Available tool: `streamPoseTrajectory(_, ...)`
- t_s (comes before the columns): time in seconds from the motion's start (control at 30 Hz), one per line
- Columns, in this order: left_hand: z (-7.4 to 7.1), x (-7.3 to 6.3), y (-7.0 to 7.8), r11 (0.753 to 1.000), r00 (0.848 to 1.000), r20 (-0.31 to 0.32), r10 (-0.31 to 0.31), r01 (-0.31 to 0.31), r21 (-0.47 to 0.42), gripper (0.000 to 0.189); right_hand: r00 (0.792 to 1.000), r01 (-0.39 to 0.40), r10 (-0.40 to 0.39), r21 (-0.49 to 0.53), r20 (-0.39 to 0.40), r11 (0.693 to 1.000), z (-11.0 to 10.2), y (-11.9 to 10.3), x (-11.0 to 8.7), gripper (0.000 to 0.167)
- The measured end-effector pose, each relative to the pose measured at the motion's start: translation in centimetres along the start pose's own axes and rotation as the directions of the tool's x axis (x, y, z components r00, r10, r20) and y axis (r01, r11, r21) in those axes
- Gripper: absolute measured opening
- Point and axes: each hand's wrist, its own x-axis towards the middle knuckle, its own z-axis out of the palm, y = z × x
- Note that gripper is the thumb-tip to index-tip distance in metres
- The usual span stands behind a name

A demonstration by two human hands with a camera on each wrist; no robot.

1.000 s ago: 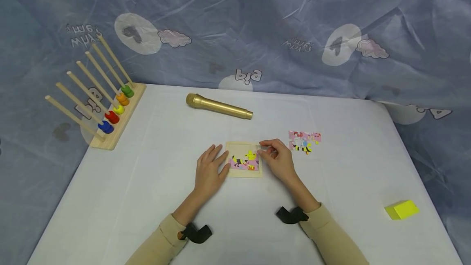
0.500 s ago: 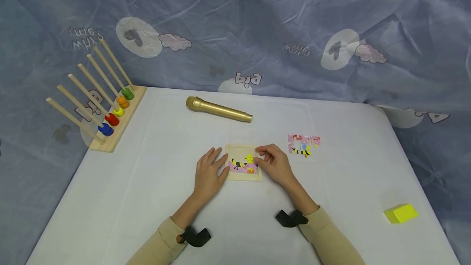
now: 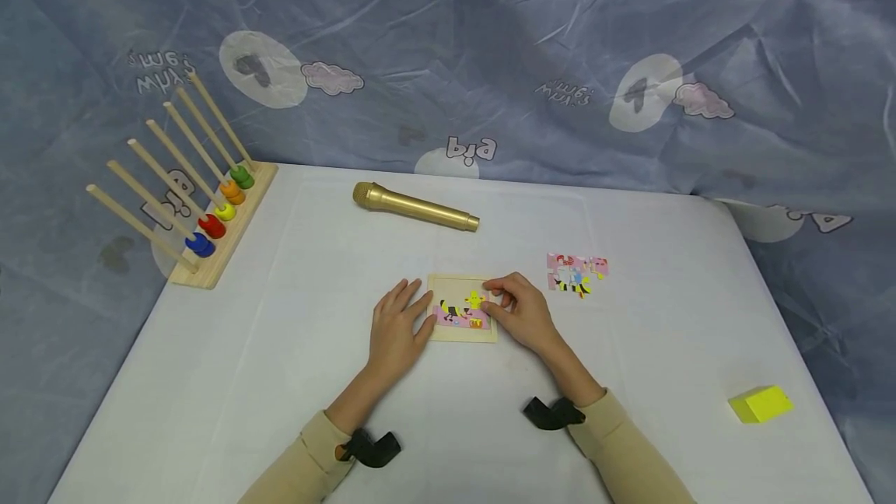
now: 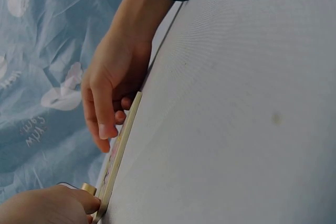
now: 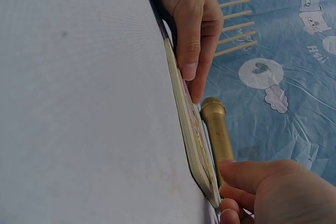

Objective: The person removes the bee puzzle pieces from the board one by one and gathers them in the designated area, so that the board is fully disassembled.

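Tan sleeves (image 3: 633, 442) reach over the tabletop (image 3: 458, 426) to the wooden jigsaw tray (image 3: 448, 287), where a sideways nudge from the right grip (image 3: 526, 313) could unseat the fitted pieces (image 3: 460, 321). It arches over the right rim, pinching or not I cannot tell, while the left grip (image 3: 400, 329) lies straight-fingered along the left rim. Beyond sit spare pieces (image 3: 574, 280), then a gold microphone (image 3: 420, 208).

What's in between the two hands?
The puzzle tray is between the left hand and the right hand, with some joined pieces inside. You can see that in the head view.
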Motion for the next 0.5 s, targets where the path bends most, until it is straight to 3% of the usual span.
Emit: streamPoseTrajectory(0.5, 0.21, -0.03, -0.18, 1.0, 1.0, -0.013, 0.008, -0.007, 0.008, 0.038, 0.999, -0.013, 0.018, -0.153, 0.03, 0.988, 0.24, -0.54, 0.1, 0.021)
